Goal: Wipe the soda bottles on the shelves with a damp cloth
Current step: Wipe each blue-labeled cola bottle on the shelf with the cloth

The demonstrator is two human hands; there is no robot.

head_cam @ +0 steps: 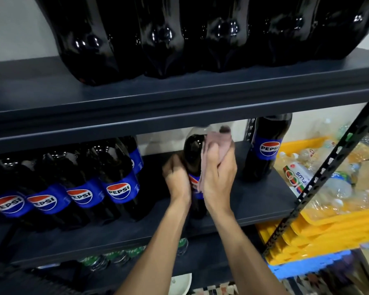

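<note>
The grip of the right hand is closed: fingers and thumb are curled round a folded pale pink cloth, which is pressed against the shoulder and right side of a dark plastic cola bottle with a blue Pepsi label. The grip of the left hand is likewise closed, curled round the left side of the same bottle at label height. This hand is motion-blurred, so individual finger positions cannot be resolved. The bottle stands on the dark grey middle shelf, near its front edge, with its cap hidden behind the shelf beam above. To its left, across a gap, a row of matching Pepsi bottles is packed side by side. To its right, further back, stands a single Pepsi bottle. The dark grey upper shelf carries a row of large dark bottles. Right of the black perforated upright lie stacked yellow plastic crates holding clear bottles.
</note>
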